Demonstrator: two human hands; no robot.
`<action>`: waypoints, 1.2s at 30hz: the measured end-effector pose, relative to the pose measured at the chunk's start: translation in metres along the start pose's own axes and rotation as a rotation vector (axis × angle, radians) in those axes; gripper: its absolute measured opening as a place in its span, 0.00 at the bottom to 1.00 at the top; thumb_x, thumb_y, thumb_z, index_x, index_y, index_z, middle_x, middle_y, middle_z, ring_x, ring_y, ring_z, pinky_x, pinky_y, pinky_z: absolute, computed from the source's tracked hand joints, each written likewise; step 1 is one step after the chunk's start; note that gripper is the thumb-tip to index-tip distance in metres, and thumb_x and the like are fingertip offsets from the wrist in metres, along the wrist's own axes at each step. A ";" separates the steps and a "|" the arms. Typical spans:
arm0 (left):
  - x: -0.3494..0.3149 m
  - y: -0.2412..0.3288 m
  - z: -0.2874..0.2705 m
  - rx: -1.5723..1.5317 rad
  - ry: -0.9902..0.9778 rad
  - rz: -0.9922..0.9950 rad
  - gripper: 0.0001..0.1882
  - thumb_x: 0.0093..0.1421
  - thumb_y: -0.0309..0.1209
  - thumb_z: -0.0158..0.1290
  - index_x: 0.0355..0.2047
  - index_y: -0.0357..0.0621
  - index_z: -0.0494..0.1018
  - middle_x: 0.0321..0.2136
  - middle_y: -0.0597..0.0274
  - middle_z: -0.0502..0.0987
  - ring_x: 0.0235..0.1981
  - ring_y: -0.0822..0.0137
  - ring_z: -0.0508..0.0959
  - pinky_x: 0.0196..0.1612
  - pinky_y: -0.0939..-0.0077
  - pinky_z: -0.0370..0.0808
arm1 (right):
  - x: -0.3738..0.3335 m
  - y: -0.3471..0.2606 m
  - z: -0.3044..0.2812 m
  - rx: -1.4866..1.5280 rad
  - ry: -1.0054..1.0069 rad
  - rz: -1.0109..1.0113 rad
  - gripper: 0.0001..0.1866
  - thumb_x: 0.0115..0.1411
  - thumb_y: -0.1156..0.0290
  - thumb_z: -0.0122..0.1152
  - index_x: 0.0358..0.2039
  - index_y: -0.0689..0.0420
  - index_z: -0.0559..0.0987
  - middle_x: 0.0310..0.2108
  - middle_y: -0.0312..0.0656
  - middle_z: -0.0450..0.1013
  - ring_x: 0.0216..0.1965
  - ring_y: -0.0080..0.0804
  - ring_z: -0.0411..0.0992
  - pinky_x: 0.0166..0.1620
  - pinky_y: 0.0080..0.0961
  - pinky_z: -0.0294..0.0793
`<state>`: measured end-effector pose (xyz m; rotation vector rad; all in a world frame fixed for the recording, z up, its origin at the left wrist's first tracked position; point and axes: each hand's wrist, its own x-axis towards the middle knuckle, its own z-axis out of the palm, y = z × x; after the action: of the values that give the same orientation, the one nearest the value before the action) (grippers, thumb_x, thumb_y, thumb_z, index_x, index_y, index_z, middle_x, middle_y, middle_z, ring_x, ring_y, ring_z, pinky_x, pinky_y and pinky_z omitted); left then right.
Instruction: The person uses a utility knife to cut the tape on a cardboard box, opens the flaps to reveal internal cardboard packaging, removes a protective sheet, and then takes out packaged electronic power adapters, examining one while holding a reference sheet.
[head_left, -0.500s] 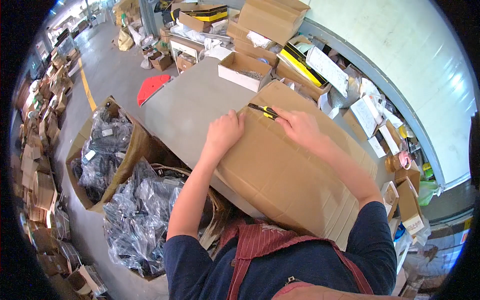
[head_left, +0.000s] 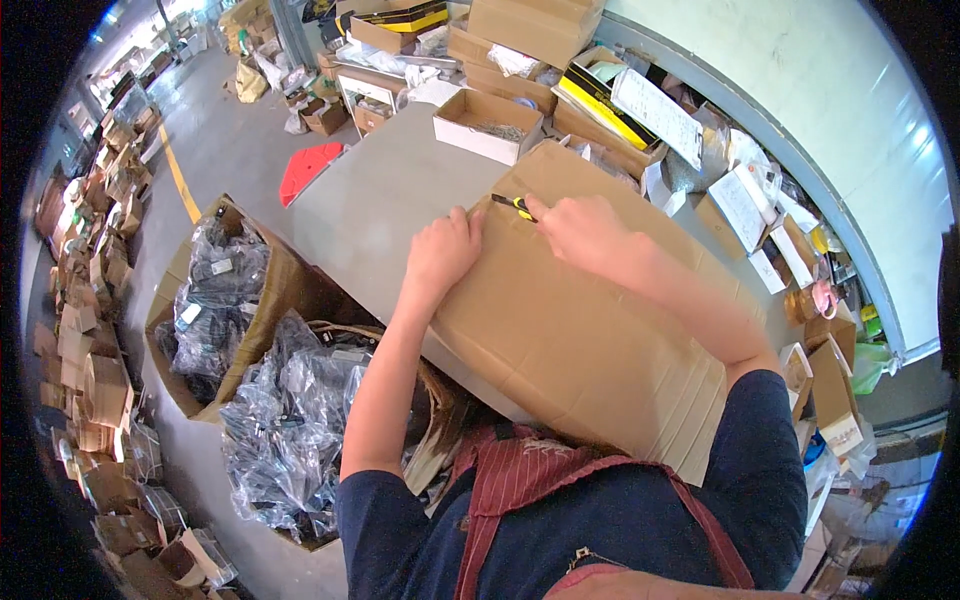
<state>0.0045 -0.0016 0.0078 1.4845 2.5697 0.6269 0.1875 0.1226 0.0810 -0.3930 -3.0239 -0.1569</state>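
A large flat piece of brown cardboard (head_left: 570,330) lies across the grey table (head_left: 400,180) in front of me. My left hand (head_left: 440,255) is closed at its left edge, fingers curled and pressed against it. Over the upper part of the cardboard, my right hand (head_left: 585,232) grips a yellow and black utility knife (head_left: 515,206). The knife's dark front end points left, close to the cardboard's upper left edge. Most of its handle is hidden in my fist.
Beyond the cardboard stands an open white-sided box (head_left: 480,135) of small parts. Boxes, bags and a clipboard (head_left: 655,115) crowd the table's right side. Left of the table, two large cartons hold plastic-wrapped items (head_left: 290,440). A red object (head_left: 308,170) shows by the table's far left edge.
My right hand has moved slightly left with the utility knife, and less of the handle shows. My left hand stays at the cardboard's edge. The whole view has shifted a little.
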 end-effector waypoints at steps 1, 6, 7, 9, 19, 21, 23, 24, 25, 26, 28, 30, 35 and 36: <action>0.000 0.000 0.000 0.000 -0.004 -0.004 0.27 0.72 0.51 0.39 0.38 0.37 0.73 0.31 0.35 0.80 0.36 0.34 0.80 0.42 0.41 0.76 | 0.001 0.002 -0.002 0.000 -0.016 -0.008 0.21 0.63 0.70 0.59 0.55 0.60 0.75 0.22 0.51 0.76 0.26 0.51 0.78 0.28 0.46 0.76; 0.002 0.001 0.001 0.000 0.002 -0.017 0.26 0.72 0.50 0.39 0.38 0.37 0.73 0.32 0.34 0.80 0.37 0.35 0.80 0.43 0.43 0.76 | -0.001 0.006 -0.015 0.048 -0.044 -0.023 0.16 0.60 0.72 0.60 0.49 0.60 0.77 0.24 0.52 0.77 0.28 0.52 0.79 0.30 0.47 0.76; 0.003 0.000 0.001 -0.002 -0.009 -0.019 0.26 0.72 0.50 0.39 0.38 0.37 0.73 0.32 0.34 0.80 0.37 0.35 0.80 0.43 0.43 0.76 | -0.004 0.006 -0.018 0.065 -0.044 -0.021 0.13 0.57 0.74 0.60 0.44 0.61 0.78 0.26 0.51 0.78 0.31 0.52 0.79 0.31 0.46 0.77; 0.003 -0.001 0.001 0.003 -0.016 -0.021 0.26 0.73 0.50 0.38 0.39 0.37 0.73 0.33 0.35 0.80 0.38 0.36 0.80 0.44 0.43 0.76 | -0.009 0.005 -0.022 0.094 -0.049 -0.014 0.10 0.55 0.77 0.60 0.38 0.62 0.78 0.27 0.51 0.79 0.33 0.51 0.80 0.33 0.46 0.78; 0.003 0.003 -0.001 0.004 -0.006 -0.021 0.29 0.73 0.53 0.37 0.39 0.37 0.75 0.36 0.36 0.80 0.40 0.35 0.79 0.46 0.44 0.75 | -0.031 0.008 -0.022 0.143 -0.026 0.006 0.07 0.54 0.77 0.60 0.35 0.62 0.77 0.26 0.51 0.78 0.32 0.51 0.80 0.32 0.46 0.78; 0.003 0.004 -0.003 0.008 0.002 -0.015 0.29 0.72 0.53 0.38 0.39 0.37 0.75 0.36 0.35 0.80 0.40 0.35 0.79 0.46 0.44 0.75 | -0.033 0.010 -0.023 0.132 -0.042 0.012 0.07 0.54 0.77 0.60 0.34 0.62 0.77 0.26 0.51 0.78 0.32 0.51 0.80 0.32 0.46 0.78; 0.003 0.005 -0.004 0.012 0.007 -0.028 0.29 0.72 0.53 0.38 0.38 0.37 0.76 0.35 0.35 0.80 0.39 0.35 0.79 0.45 0.44 0.75 | -0.035 0.012 -0.023 0.110 -0.080 0.012 0.07 0.53 0.77 0.61 0.34 0.62 0.77 0.26 0.51 0.78 0.31 0.51 0.80 0.31 0.46 0.78; 0.003 0.005 -0.004 0.019 0.006 -0.026 0.29 0.72 0.53 0.38 0.37 0.37 0.76 0.34 0.36 0.80 0.39 0.35 0.79 0.45 0.44 0.75 | -0.037 0.013 -0.024 0.110 -0.077 0.005 0.08 0.53 0.76 0.61 0.35 0.62 0.77 0.25 0.50 0.78 0.31 0.51 0.80 0.30 0.46 0.77; 0.002 0.005 -0.005 0.025 0.009 -0.021 0.29 0.72 0.52 0.38 0.37 0.36 0.75 0.33 0.36 0.80 0.38 0.36 0.80 0.45 0.45 0.76 | -0.039 0.014 -0.024 0.110 -0.074 -0.003 0.08 0.53 0.76 0.61 0.35 0.63 0.77 0.25 0.50 0.78 0.30 0.51 0.80 0.30 0.46 0.77; 0.002 0.006 -0.005 0.029 0.019 -0.012 0.29 0.72 0.52 0.38 0.37 0.36 0.75 0.32 0.36 0.81 0.38 0.36 0.80 0.45 0.45 0.76 | -0.041 0.014 -0.024 0.110 -0.071 -0.007 0.09 0.53 0.76 0.61 0.35 0.63 0.77 0.25 0.50 0.78 0.30 0.50 0.80 0.29 0.46 0.77; 0.001 0.006 -0.006 0.062 0.049 0.012 0.29 0.72 0.52 0.39 0.37 0.36 0.76 0.31 0.37 0.81 0.38 0.36 0.80 0.44 0.46 0.76 | -0.048 0.014 -0.024 0.086 -0.050 -0.024 0.09 0.53 0.76 0.62 0.36 0.62 0.77 0.24 0.49 0.78 0.29 0.49 0.80 0.28 0.45 0.77; 0.001 0.007 -0.007 0.064 0.053 0.015 0.29 0.72 0.52 0.40 0.37 0.36 0.76 0.31 0.36 0.80 0.38 0.35 0.80 0.44 0.45 0.76 | -0.053 0.013 -0.023 0.073 -0.059 -0.020 0.10 0.52 0.76 0.62 0.36 0.62 0.77 0.23 0.49 0.78 0.28 0.48 0.80 0.27 0.44 0.76; 0.000 0.009 -0.009 0.012 0.027 -0.010 0.28 0.71 0.52 0.41 0.39 0.37 0.77 0.33 0.33 0.79 0.39 0.32 0.78 0.45 0.43 0.74 | -0.064 0.015 -0.021 0.067 -0.079 -0.007 0.11 0.52 0.76 0.63 0.36 0.63 0.77 0.22 0.49 0.77 0.27 0.48 0.80 0.26 0.44 0.75; 0.000 0.010 -0.009 0.018 0.018 -0.016 0.28 0.71 0.52 0.40 0.39 0.37 0.77 0.33 0.33 0.79 0.40 0.32 0.78 0.46 0.43 0.74 | -0.066 0.015 -0.021 0.071 -0.069 -0.010 0.11 0.51 0.76 0.64 0.36 0.63 0.77 0.22 0.49 0.77 0.27 0.48 0.80 0.26 0.44 0.75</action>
<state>0.0099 -0.0002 0.0199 1.4691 2.6046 0.6191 0.2566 0.1185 0.0970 -0.3847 -3.0892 -0.0378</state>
